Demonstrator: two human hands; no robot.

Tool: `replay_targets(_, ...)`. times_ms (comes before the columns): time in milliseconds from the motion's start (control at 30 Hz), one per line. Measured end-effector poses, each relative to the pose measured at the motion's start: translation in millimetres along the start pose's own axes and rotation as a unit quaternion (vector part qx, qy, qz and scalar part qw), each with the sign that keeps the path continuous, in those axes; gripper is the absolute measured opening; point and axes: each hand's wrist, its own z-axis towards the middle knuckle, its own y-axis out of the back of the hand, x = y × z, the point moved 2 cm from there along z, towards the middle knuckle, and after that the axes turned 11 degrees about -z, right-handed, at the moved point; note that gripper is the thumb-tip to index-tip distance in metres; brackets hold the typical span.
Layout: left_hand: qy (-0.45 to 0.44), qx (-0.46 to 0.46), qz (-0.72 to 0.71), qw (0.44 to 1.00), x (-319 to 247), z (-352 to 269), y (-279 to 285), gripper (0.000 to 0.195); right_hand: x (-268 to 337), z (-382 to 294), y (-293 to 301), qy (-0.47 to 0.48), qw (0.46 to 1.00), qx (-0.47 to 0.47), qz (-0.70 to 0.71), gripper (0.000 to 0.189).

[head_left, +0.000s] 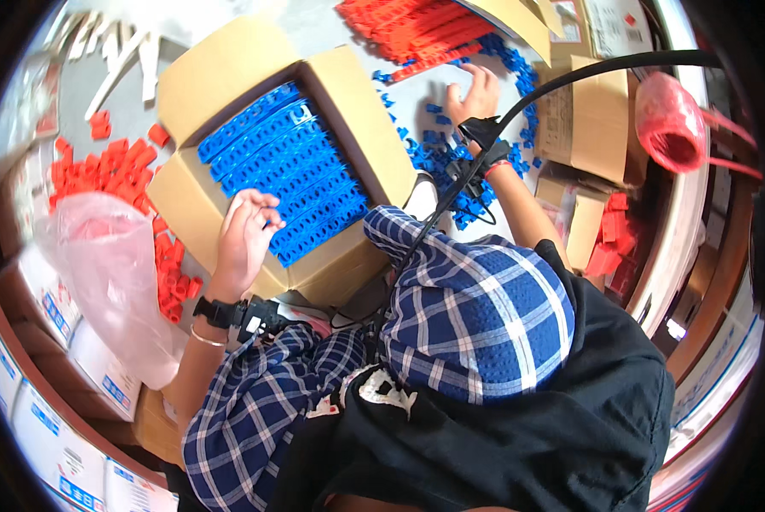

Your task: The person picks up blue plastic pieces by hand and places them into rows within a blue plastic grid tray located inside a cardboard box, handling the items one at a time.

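Note:
My left hand (245, 233) is raised over the near left side of an open cardboard box (226, 70), its fingers loosely curled and apart, with nothing seen in them. Rows of blue plastic clip strips (293, 169) lie side by side inside the box. My right hand (475, 95) reaches out beyond the box to the right, fingers spread. Near its fingertips is the end of a heap of red plastic strips (414, 32). Loose blue plastic clips (430, 150) are scattered on the floor around and below that wrist. Both wrists wear black straps with small devices.
Red plastic tube pieces (107, 166) and white strips (120, 70) lie left of the box. A pinkish clear plastic bag (110, 275) covers some. A black cable (549, 86) arcs past my right forearm. Cardboard cartons (574, 121) and a red plastic-wrapped roll (664, 121) line the right.

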Motion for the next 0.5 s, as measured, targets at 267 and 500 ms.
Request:
replay_targets(267, 0.037, -0.054, 0.023, 0.998, -10, 0, 7, 0.010, -167, -132, 0, -0.482, 0.828, 0.263, -0.114, 0.080)
replay_targets(500, 0.031, -0.062, 0.064, 0.996, -13, 0, 8, 0.010, -150, -143, -21, -0.326, 0.889, 0.313, -0.070, 0.077)
